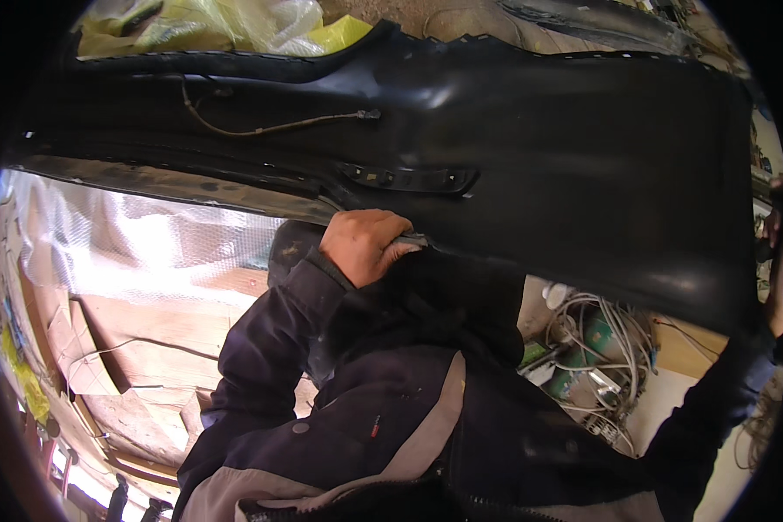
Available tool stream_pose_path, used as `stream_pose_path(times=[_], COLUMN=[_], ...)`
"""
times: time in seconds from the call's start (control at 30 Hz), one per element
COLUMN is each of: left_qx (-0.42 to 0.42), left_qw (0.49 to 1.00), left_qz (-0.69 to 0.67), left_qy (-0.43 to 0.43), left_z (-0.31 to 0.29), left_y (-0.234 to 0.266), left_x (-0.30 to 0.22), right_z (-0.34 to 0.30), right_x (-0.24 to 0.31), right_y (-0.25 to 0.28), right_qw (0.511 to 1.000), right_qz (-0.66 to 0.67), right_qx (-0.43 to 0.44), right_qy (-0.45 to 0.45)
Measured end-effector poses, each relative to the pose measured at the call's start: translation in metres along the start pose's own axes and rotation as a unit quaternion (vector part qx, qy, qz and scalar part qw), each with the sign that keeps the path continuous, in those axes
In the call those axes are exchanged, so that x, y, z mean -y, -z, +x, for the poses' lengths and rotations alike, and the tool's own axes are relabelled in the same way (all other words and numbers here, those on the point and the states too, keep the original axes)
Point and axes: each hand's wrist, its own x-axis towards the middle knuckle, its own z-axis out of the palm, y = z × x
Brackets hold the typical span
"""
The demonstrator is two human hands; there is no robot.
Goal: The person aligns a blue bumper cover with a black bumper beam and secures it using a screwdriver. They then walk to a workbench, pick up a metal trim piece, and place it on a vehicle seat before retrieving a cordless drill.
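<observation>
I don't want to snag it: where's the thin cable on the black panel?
In the head view, the thin cable lies on the upper left part of the black panel, its plug above the left hand.

Right hand [776,309] half lost in dark rim at right; fingers blurred, grip unclear. Left hand [365,245]: fingertips hidden; grey piece [416,240] by thumb too little exposed to identify. Black panel [583,157]: left end fades into dark rim. Yellow plastic sheeting [339,35] cut off by top edge. Jacket [348,383] hides part of cable tangle [632,344].
</observation>
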Motion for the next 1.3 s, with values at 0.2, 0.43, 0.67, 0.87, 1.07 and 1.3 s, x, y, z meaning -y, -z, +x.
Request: stream_pose_path(times=[0.2, 0.43, 0.67, 0.87, 1.07, 1.3], left_qx=[0.032, 0.074, 0.060, 0.062, 0.021, -0.019], left_qw=[0.999, 0.993, 0.986, 0.982, 0.985, 0.970], left_qz=[0.011, 0.019, 0.026, -0.031, -0.060, -0.130], left_qy=[0.013, 0.094, 0.151, 0.174, 0.159, 0.206], left_z=[0.007, 0.013, 0.015, 0.019, 0.014, 0.019], left_y=[0.005, 0.014, 0.012, 0.014, 0.018, 0.021], left_x=[-0.002, -0.021, -0.031, -0.026, -0.018, 0.004], right_z=[-0.074, -0.124, -0.194, -0.316, -0.422, -0.343], right_x=[-0.152, -0.135, -0.187, -0.259, -0.302, -0.266], right_y=[-0.032, -0.122, -0.233, -0.403, -0.520, -0.464], right_qw=[0.929, 0.915, 0.930, 0.908, 0.902, 0.950], right_qz=[-0.226, 0.309, 0.297, 0.298, 0.251, 0.180], right_qx=[-0.232, -0.256, -0.153, 0.090, 0.219, 0.034], right_qy=[0.177, -0.048, -0.155, -0.282, -0.274, -0.253])
